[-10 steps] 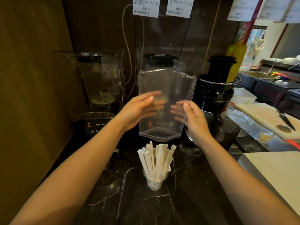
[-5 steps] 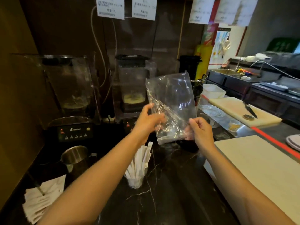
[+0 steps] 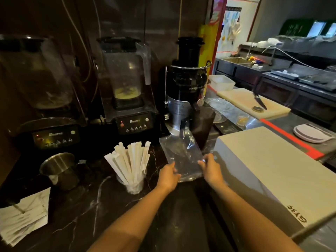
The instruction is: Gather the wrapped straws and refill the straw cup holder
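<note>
While my left hand (image 3: 168, 174) and right hand (image 3: 211, 169) pinch the empty clear bag (image 3: 183, 157) flat on the worktop (image 3: 87, 206), the wrapped straws (image 3: 131, 160) stand nearby in their cup holder (image 3: 133, 186). A careless elbow could tip them. Beyond, a blender (image 3: 127, 84) reads "Blenders".
</note>
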`<action>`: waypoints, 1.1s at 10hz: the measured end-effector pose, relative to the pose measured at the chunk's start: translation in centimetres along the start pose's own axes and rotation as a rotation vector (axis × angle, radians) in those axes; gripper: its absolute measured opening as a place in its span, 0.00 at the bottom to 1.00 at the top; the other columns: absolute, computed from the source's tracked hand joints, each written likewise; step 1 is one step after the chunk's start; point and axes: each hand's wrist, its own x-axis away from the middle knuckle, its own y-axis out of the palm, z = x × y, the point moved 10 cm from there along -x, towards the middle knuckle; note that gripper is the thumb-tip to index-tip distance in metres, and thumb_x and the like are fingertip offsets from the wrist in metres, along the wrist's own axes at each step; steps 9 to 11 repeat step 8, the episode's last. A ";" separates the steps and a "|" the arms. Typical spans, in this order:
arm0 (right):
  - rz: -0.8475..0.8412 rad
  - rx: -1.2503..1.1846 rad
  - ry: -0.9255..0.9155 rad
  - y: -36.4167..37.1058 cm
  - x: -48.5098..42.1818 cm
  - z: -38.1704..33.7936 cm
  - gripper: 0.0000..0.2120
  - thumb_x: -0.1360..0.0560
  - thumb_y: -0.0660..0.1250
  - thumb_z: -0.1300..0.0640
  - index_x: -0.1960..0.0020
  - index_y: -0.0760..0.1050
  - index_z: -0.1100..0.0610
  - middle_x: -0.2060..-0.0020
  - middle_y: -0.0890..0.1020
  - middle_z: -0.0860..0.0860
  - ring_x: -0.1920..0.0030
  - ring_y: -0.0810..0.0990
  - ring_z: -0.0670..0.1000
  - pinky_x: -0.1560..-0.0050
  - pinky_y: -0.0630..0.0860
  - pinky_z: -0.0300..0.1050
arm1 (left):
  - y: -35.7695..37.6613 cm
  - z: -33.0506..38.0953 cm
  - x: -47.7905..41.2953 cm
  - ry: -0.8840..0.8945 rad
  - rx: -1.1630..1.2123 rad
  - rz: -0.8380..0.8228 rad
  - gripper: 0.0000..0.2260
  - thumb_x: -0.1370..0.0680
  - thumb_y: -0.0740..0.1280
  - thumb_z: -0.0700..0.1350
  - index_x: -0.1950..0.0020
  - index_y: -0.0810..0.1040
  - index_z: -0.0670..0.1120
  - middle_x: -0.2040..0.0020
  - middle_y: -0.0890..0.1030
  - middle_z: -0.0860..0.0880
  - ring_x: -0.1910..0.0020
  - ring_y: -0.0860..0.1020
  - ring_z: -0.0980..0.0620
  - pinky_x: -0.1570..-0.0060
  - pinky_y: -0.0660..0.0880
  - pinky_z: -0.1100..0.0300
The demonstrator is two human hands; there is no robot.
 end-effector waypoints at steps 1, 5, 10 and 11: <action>-0.096 0.088 0.017 1.9 0.9 1.9 0.21 0.22 0.61 0.57 0.32 0.60 0.57 0.40 0.78 0.60 0.42 0.78 0.59 0.42 0.75 0.55 | 2.4 -2.7 0.1 -0.051 -0.189 -0.087 0.23 0.25 0.65 0.41 0.30 0.65 0.42 0.41 0.76 0.40 0.39 0.74 0.44 0.40 0.69 0.58; -0.290 0.738 -0.082 5.3 1.5 4.8 0.24 0.19 0.45 0.48 0.24 0.50 0.51 0.23 0.52 0.54 0.24 0.48 0.56 0.25 0.48 0.56 | 4.9 -7.7 0.8 -0.028 -0.856 -0.262 0.28 0.19 0.42 0.55 0.24 0.38 0.43 0.22 0.38 0.44 0.24 0.36 0.47 0.26 0.38 0.46; -0.230 0.579 -0.146 4.5 1.3 1.8 0.28 0.20 0.45 0.45 0.24 0.42 0.54 0.23 0.47 0.55 0.23 0.45 0.55 0.24 0.47 0.52 | 3.8 -3.6 1.2 0.118 -0.740 -0.152 0.27 0.18 0.44 0.53 0.25 0.37 0.42 0.22 0.39 0.45 0.23 0.39 0.47 0.25 0.41 0.52; -0.230 0.579 -0.146 4.5 1.3 1.8 0.28 0.20 0.45 0.45 0.24 0.42 0.54 0.23 0.47 0.55 0.23 0.45 0.55 0.24 0.47 0.52 | 3.8 -3.6 1.2 0.118 -0.740 -0.152 0.27 0.18 0.44 0.53 0.25 0.37 0.42 0.22 0.39 0.45 0.23 0.39 0.47 0.25 0.41 0.52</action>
